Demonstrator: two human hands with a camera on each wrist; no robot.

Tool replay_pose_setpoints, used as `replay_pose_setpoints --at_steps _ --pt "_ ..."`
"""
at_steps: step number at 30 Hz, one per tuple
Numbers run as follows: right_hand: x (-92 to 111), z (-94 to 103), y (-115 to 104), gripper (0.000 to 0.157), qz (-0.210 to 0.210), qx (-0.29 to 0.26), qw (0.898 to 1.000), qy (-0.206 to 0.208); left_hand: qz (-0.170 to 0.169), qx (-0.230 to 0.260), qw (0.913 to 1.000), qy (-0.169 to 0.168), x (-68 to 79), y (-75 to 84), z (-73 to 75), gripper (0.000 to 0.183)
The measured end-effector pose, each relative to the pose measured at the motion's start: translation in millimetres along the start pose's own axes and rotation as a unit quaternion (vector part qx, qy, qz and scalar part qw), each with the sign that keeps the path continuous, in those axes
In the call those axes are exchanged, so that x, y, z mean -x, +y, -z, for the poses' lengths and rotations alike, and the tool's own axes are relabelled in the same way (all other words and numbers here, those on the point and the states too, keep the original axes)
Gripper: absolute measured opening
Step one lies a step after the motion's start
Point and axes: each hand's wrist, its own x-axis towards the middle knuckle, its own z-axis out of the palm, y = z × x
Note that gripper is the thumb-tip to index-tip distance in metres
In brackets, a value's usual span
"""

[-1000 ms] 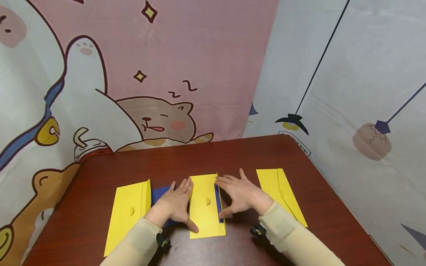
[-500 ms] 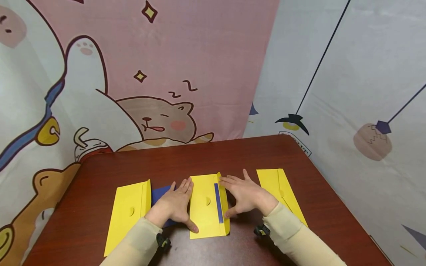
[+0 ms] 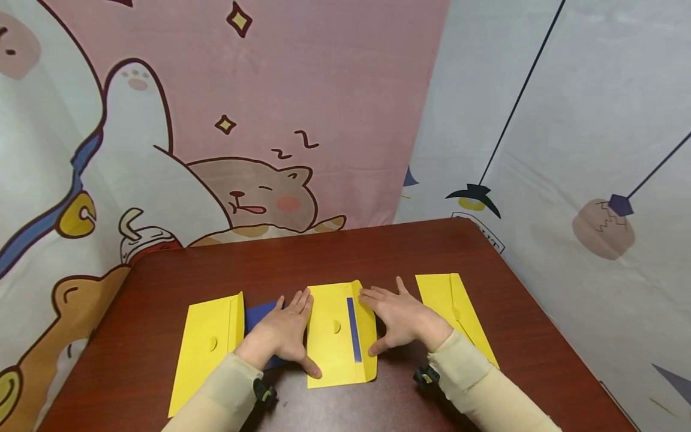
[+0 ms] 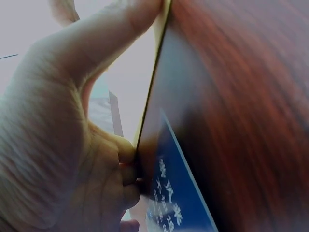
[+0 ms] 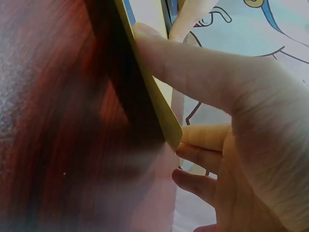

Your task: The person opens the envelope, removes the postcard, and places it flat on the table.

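A yellow envelope (image 3: 324, 360) lies in the middle of the table in the head view. A blue strip (image 3: 354, 330) shows along its right side, beside the raised flap (image 3: 369, 336). My left hand (image 3: 283, 333) rests along the envelope's left edge, fingers extended and thumb on the lower left corner. My right hand (image 3: 402, 318) touches the flap's outer edge with thumb and fingertips, its fingers fairly straight. Partly hidden behind my left hand is a blue card (image 3: 259, 315); white writing shows on it in the left wrist view.
A second yellow envelope (image 3: 202, 354) lies to the left, its flap slightly raised. Another yellow envelope (image 3: 459, 312) lies at the right beyond my right hand. The brown table (image 3: 378, 246) meets a cartoon-printed cloth (image 3: 367, 120) at the back.
My right hand has moved a little to the right. The middle envelope's flap has opened outward with it, baring more of the blue strip. My left hand has stayed in place.
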Motion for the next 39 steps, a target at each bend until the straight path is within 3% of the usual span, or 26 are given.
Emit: replay_pose_setpoints --at_steps 14,17,22,26,29,39 --pt "-0.1 -9.5 2.6 0.111 -0.007 -0.006 1.000 -0.006 0.003 0.009 1.0000 0.001 -1.5 -0.7 -0.5 0.163" --pt "-0.6 -10.2 3.2 0.111 -0.008 -0.007 1.000 -0.007 0.018 0.024 0.9995 0.012 -5.5 2.3 0.1 0.156" --pt "-0.6 -10.5 4.3 0.113 -0.017 -0.006 1.000 -0.012 0.075 0.076 0.9911 0.080 -18.5 17.4 1.4 0.131" --pt "-0.1 -10.0 4.8 0.113 -0.018 -0.008 1.000 -0.013 0.126 0.109 0.9722 0.165 -33.3 33.3 2.7 0.085" --pt "0.3 -9.0 4.8 0.112 -0.012 -0.010 1.000 -0.009 0.155 0.114 0.9610 0.198 -43.4 43.8 4.4 0.060" --pt "1.2 -6.6 1.2 0.095 0.000 0.003 1.000 -0.020 0.195 0.048 0.9667 0.158 -59.7 69.7 8.5 0.066"
